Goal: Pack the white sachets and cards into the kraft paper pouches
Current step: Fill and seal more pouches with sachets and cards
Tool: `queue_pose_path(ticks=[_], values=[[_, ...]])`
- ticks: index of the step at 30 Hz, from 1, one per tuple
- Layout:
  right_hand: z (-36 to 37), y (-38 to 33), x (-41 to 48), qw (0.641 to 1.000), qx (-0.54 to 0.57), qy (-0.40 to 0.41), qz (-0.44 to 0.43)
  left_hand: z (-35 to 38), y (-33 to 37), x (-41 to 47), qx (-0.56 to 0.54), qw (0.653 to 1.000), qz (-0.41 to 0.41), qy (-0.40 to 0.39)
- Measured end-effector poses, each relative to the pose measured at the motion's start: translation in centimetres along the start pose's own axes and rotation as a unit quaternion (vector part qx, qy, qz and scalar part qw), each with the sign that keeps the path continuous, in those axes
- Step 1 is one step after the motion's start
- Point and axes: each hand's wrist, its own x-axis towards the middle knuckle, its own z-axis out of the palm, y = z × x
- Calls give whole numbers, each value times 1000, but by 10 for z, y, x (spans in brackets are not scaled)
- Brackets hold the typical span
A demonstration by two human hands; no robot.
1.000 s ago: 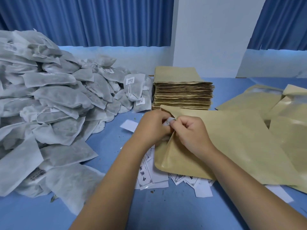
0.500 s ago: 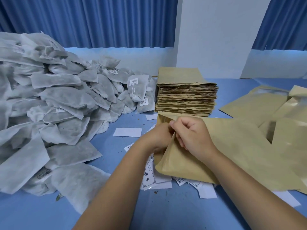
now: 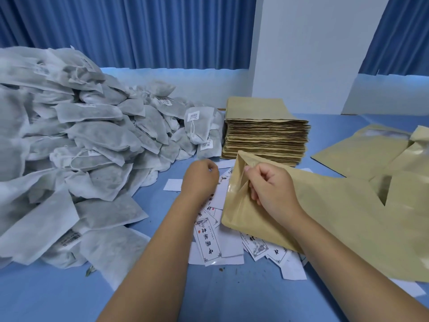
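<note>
A large kraft paper pouch (image 3: 336, 219) lies across the middle of the blue table, its mouth at the left and gaping. My right hand (image 3: 269, 189) pinches the upper lip of that mouth and holds it open. My left hand (image 3: 200, 180) hovers just left of the pouch with fingers curled and nothing in it. Under the pouch and my left wrist lie several white cards (image 3: 209, 242) printed with black characters. A big heap of white sachets (image 3: 76, 159) fills the left side.
A tall stack of flat kraft pouches (image 3: 264, 133) stands behind the hands. More kraft pouches (image 3: 371, 152) lie at the right. A white pillar (image 3: 306, 54) and blue curtains back the table. Bare blue tabletop (image 3: 209, 296) shows near the front edge.
My left hand has let go of the pouch mouth and moved left, away from it. My right hand keeps its pinch on the lip, and the mouth now gapes wider.
</note>
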Motion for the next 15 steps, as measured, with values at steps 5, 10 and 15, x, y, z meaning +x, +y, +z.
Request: queue_pose_path(ticks=[5, 10, 15], values=[[1, 3, -1, 1000, -11, -5, 2, 15, -13, 18, 158, 987, 15, -20], [3, 4, -1, 1000, -24, -9, 6, 29, -13, 20, 219, 974, 42, -46], [4, 7, -3, 998, -49, -26, 2, 36, -12, 27, 267, 960, 45, -68]])
